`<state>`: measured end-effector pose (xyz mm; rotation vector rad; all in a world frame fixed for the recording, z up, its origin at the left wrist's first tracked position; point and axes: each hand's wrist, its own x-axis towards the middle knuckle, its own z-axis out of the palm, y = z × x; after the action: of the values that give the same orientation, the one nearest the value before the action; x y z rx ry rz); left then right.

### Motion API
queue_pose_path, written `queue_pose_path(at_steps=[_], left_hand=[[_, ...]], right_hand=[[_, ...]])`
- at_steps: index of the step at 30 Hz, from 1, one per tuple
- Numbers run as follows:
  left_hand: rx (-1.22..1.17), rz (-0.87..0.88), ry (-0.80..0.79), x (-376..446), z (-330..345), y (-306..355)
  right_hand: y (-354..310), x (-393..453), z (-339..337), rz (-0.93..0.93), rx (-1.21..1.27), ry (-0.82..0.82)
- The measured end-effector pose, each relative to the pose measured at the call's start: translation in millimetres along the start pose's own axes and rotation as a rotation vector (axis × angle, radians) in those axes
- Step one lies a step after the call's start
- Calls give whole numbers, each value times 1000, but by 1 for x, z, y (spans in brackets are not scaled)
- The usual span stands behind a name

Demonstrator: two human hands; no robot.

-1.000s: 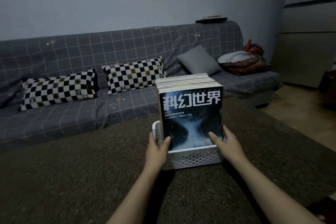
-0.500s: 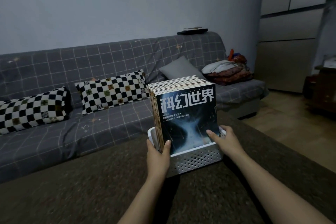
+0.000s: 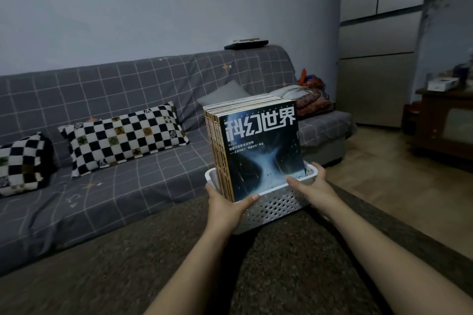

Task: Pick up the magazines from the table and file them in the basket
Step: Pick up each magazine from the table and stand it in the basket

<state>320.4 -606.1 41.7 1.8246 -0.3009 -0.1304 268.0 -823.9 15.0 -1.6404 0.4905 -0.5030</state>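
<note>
Magazines (image 3: 258, 146) upright in one white basket (image 3: 276, 206).
We grip it with two hands, left hand (image 3: 225, 206) and right hand (image 3: 316, 186), fingers curled on its rim, above the tabletop (image 3: 102, 276).

Perforated plastic basket (image 3: 275, 206), glossy magazines (image 3: 261, 151)

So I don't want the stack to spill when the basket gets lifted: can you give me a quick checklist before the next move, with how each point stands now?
1. Magazines inside the basket: ok, they stand packed in it.
2. Stack upright: ok, though it leans slightly away.
3. Left hand on the basket: ok, it grips the near left corner, thumb against the front cover.
4. Right hand on the basket: ok, it grips the right end of the rim.
5. Loose magazines left on the table: ok, none in view.
6. Basket bottom resting on the table: cannot tell.
</note>
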Motion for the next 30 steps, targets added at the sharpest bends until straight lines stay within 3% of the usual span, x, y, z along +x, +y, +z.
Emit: queue_pose_path(at_steps=[15,30], left_hand=[[28,6,48,60,60,9],[-275,-100,-9,78,87,-3]], right_hand=[[19,86,-22,44,82,-7],[37,115,-27,81,69,-22]])
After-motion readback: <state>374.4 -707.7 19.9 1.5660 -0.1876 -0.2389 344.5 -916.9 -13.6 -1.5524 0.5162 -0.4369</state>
